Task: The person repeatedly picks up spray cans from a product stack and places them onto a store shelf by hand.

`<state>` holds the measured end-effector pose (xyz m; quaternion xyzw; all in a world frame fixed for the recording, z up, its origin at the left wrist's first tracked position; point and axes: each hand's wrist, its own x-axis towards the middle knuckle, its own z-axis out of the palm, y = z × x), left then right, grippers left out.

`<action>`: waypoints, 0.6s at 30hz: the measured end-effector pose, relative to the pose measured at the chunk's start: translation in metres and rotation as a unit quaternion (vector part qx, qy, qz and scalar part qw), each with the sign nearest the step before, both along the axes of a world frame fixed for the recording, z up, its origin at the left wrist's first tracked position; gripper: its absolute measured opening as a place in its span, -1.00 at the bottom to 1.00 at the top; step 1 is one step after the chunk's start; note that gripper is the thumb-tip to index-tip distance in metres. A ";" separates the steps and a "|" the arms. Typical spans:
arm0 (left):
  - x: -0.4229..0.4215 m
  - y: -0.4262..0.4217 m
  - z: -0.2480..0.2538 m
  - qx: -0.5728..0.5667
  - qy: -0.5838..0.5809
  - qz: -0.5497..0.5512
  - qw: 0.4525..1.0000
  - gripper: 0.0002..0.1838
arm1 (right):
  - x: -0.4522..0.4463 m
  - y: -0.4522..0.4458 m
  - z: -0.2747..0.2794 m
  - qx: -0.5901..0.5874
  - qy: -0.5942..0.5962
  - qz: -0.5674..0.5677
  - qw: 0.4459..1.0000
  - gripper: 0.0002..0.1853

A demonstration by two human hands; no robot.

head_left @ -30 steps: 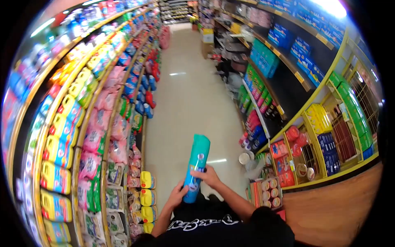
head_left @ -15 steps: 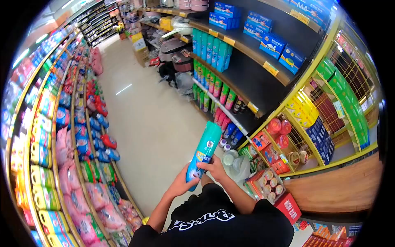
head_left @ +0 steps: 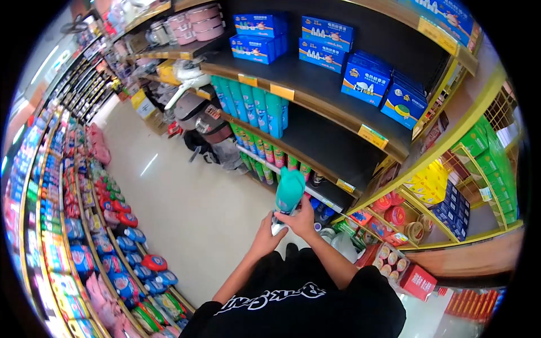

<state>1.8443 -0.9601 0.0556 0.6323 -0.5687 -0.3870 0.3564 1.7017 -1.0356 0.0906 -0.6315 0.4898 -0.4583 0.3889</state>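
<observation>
A teal aerosol can (head_left: 290, 190) is held in front of my body, its teal top pointing away from me toward the shelves. My left hand (head_left: 267, 236) is closed around its lower left side. On the right side, my right hand (head_left: 300, 218) grips it too, the thumb lying across the can. The can's lower end is mostly hidden by my fingers. Beyond it, a row of similar teal cans (head_left: 259, 106) stands upright on the middle shelf.
Blue boxes (head_left: 365, 79) stand on the wooden shelf (head_left: 315, 90) above the cans. Green and pink cans (head_left: 267, 152) line the lower shelf. To the right is a yellow wire rack (head_left: 417, 197); left, across the aisle floor (head_left: 186, 208), shelves hold bagged and bottled goods (head_left: 124, 242).
My view has turned right and come closer to the shelves with the teal cans. The held can has tipped, so its side label shows less and its top faces the shelves.
</observation>
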 end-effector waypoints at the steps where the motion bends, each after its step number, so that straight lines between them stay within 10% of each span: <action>1: 0.004 -0.024 0.007 -0.001 0.014 -0.015 1.000 -0.16 | 0.007 -0.015 -0.005 -0.043 -0.032 -0.013 0.998 -0.27; 9: 0.046 -0.215 -0.008 -0.044 0.129 -0.202 0.970 -0.05 | 0.041 -0.149 -0.030 -0.193 0.051 -0.118 0.973 -0.23; 18: 0.079 -0.347 -0.046 0.066 0.233 -0.302 0.922 -0.04 | 0.088 -0.259 -0.041 -0.033 -0.010 -0.219 0.975 -0.35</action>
